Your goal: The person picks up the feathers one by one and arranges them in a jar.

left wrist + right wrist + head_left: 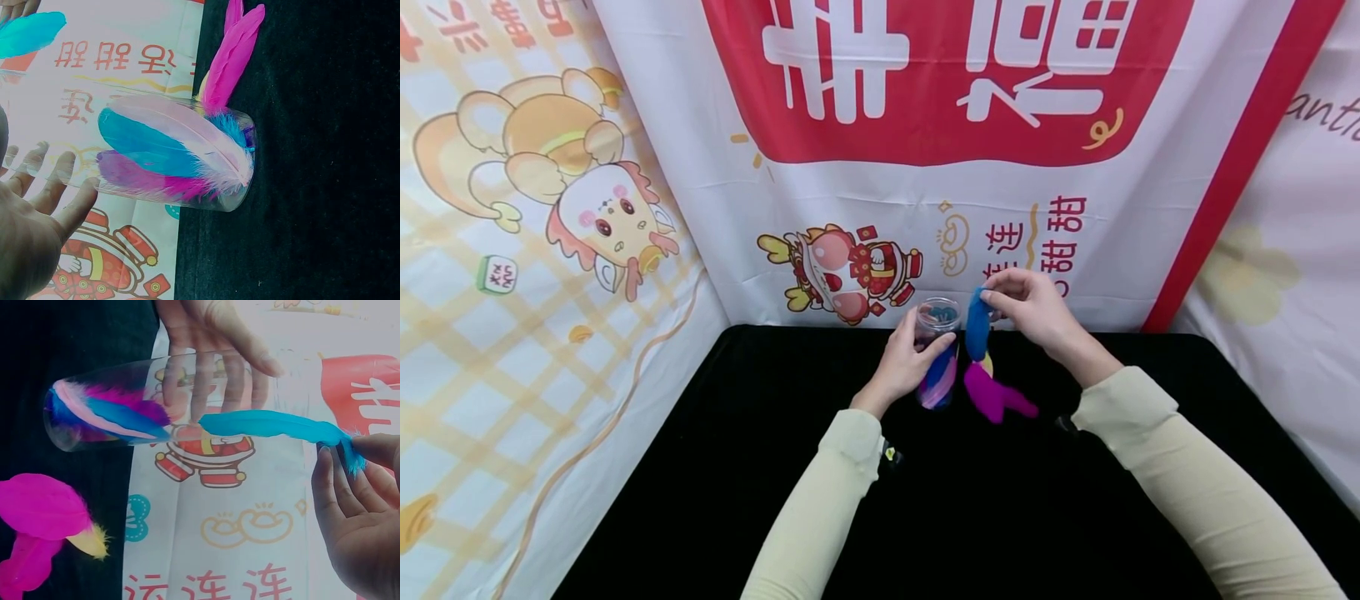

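Note:
My left hand grips a clear plastic jar, its thumb across the front and fingers round the far side. The jar stands upright near the table's back edge. Inside, toward the bottom, lie a pale pink feather, a blue feather and purple ones. Right of the jar, my right hand pinches a bright blue feather by its fluffy quill end, the broad tip hanging down beside the jar wall. Magenta feathers and a yellow feather lie on the table below that hand.
Black cloth covers the table. Close behind its back edge hangs a white and red printed cloth. Another printed cloth hangs along the left side, and a pale one on the right.

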A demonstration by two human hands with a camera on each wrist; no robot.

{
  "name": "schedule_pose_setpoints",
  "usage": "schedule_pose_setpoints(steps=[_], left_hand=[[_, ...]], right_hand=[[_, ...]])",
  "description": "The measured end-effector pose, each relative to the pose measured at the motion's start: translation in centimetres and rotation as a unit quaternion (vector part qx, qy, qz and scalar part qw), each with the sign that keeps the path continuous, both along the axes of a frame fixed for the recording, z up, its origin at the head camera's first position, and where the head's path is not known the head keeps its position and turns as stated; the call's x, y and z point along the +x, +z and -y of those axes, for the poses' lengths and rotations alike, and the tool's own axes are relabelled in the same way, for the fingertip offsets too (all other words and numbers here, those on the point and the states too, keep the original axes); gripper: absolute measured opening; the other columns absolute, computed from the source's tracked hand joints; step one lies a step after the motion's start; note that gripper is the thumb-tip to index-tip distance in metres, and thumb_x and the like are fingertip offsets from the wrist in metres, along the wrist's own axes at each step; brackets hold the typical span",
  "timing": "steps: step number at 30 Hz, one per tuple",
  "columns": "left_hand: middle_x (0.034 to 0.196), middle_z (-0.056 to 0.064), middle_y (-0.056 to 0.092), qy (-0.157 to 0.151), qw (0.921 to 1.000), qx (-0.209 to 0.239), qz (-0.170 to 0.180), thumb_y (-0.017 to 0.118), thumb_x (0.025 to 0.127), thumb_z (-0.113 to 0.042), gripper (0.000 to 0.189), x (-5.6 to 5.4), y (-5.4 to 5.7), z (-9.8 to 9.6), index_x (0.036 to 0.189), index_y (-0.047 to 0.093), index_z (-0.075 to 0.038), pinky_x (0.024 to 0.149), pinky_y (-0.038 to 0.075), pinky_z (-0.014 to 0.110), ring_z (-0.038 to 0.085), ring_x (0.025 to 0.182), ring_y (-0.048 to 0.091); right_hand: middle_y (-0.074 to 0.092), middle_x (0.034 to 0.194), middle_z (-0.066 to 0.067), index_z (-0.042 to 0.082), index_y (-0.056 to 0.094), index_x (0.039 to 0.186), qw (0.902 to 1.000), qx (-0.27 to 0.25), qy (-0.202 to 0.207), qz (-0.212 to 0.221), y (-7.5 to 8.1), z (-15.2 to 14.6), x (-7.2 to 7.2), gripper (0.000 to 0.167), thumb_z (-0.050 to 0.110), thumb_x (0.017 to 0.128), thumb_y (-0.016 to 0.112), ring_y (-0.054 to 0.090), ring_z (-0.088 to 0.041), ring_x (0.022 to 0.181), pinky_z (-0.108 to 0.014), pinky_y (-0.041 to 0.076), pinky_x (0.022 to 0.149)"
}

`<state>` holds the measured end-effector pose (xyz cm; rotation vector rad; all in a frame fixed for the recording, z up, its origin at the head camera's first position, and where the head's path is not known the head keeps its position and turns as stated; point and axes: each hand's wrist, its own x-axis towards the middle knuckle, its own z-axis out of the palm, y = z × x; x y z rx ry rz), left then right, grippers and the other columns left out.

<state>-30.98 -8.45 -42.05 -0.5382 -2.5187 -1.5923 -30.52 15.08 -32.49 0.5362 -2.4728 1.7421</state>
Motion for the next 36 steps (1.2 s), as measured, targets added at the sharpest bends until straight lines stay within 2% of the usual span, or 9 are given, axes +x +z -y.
schedule_pose_setpoints(steps=[4,9,19,26,36], left_hand=[[0.150,0.012,0.046,0.001,1.0000,-0.001,0.003,0.063,0.098,-0.055,0.076,0.0,0.0,0.0,0.156,0.033,-0.017,0.102,0.052,0.041,0.023,0.131,0.055],[0.148,0.009,0.047,0.004,1.0000,-0.004,0.003,0.063,0.098,-0.055,0.075,0.0,0.0,0.0,0.155,0.034,-0.018,0.102,0.053,0.041,0.023,0.130,0.056],[0.151,0.012,0.045,0.003,1.0000,0.000,0.002,0.064,0.098,-0.055,0.077,0.0,-0.1,-0.1,0.157,0.031,-0.018,0.102,0.052,0.042,0.024,0.133,0.054],[0.150,0.008,0.046,0.004,1.0000,0.003,0.003,0.063,0.097,-0.057,0.079,0.0,-0.3,0.0,0.158,0.031,-0.019,0.102,0.052,0.039,0.021,0.132,0.054],[0.147,0.008,0.048,0.003,1.0000,0.003,0.002,0.063,0.097,-0.058,0.079,0.0,-0.2,-0.1,0.157,0.033,-0.016,0.102,0.052,0.041,0.022,0.129,0.056]], right_hand=[[0.077,0.096,-0.004,0.001,0.070,0.111,0.9999,-0.008,-0.006,-0.013,0.5,0.2,0.1,0.021,0.019,0.100,0.069,0.071,-0.020,0.084,-0.028,0.055,0.062],[0.077,0.098,-0.007,-0.001,0.071,0.111,0.9991,-0.027,-0.008,-0.031,1.2,0.5,0.0,0.023,0.019,0.100,0.070,0.072,-0.016,0.086,-0.031,0.059,0.079],[0.077,0.097,-0.007,-0.002,0.071,0.110,0.9976,-0.058,-0.013,-0.037,1.8,1.1,0.1,0.024,0.020,0.099,0.070,0.073,-0.018,0.086,-0.030,0.060,0.079],[0.077,0.094,-0.003,-0.003,0.071,0.109,0.9945,-0.079,-0.012,-0.067,2.0,1.3,0.2,0.022,0.016,0.099,0.070,0.074,-0.017,0.084,-0.026,0.060,0.078],[0.077,0.094,-0.007,-0.003,0.071,0.109,0.9899,-0.108,-0.004,-0.092,3.0,1.9,0.4,0.023,0.017,0.098,0.071,0.074,-0.017,0.084,-0.028,0.060,0.080]])
